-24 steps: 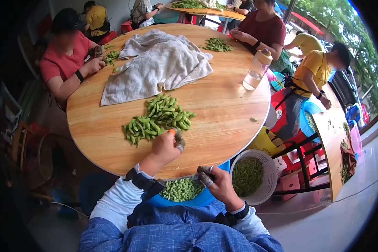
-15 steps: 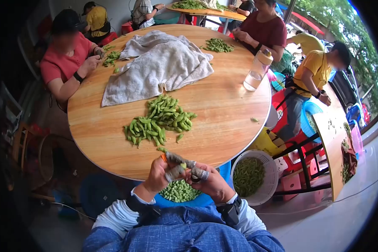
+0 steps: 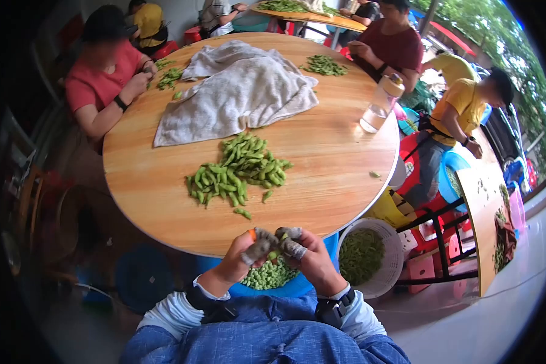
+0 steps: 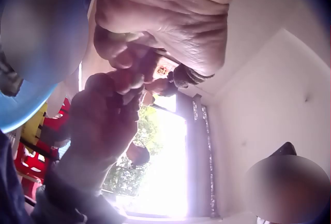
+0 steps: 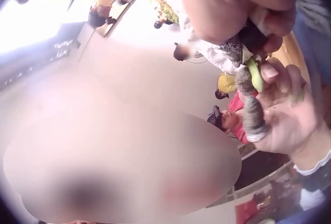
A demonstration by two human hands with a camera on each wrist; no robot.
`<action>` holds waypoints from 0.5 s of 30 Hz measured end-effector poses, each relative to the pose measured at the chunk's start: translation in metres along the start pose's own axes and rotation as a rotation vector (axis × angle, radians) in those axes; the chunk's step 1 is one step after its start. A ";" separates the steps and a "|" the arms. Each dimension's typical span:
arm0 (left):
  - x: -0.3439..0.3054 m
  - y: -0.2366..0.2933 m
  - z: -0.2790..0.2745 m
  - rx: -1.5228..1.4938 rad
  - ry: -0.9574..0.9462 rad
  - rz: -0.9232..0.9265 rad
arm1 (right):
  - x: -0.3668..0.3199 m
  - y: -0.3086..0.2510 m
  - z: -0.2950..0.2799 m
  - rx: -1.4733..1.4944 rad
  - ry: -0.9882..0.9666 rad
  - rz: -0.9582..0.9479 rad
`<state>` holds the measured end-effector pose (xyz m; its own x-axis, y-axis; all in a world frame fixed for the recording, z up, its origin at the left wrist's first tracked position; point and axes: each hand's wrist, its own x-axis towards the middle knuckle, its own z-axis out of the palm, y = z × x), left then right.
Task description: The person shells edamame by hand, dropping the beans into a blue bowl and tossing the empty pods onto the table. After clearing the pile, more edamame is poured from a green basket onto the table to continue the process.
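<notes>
Both hands are close together above the blue basin [image 3: 294,286], their fingertips wrapped in grey. My left hand [image 3: 233,261] pinches a green pod [image 5: 255,75], with a bit of orange near its fingers. At the pod's other end, my right hand [image 3: 318,262] has its thumb and fingers curled in. A dark thing [image 5: 252,36] shows among the right fingers; what it is I cannot tell. Shelled green beans [image 3: 270,274] lie in the basin below. On the round wooden table [image 3: 164,200] is a pile of green pods [image 3: 239,170], with one loose pod [image 3: 242,213] nearer its edge.
A crumpled grey cloth [image 3: 236,97] covers the table's middle, and a clear bottle [image 3: 379,106] stands at the right. A white basket [image 3: 394,261] of pods is beside the basin. Several people sit around, one in red [image 3: 106,85] at the table's left.
My left hand has come back from the pod pile to meet my right hand over the basin, bringing a pod. One pod now lies apart near the table's front edge.
</notes>
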<state>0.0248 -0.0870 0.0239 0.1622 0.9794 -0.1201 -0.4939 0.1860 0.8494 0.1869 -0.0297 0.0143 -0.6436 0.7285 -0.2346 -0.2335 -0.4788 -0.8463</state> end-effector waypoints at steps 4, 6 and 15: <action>0.003 0.001 0.007 0.316 0.107 -0.106 | -0.004 -0.001 0.006 -0.246 0.039 -0.141; 0.001 0.002 0.003 0.300 0.089 -0.098 | -0.009 -0.008 0.008 -0.219 0.017 -0.112; -0.002 0.000 0.006 0.243 0.073 -0.064 | -0.022 -0.019 0.007 -0.189 -0.026 -0.027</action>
<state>0.0293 -0.0896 0.0269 0.1203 0.9710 -0.2067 -0.2634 0.2320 0.9364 0.2002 -0.0404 0.0390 -0.6584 0.7257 -0.1997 -0.1115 -0.3564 -0.9277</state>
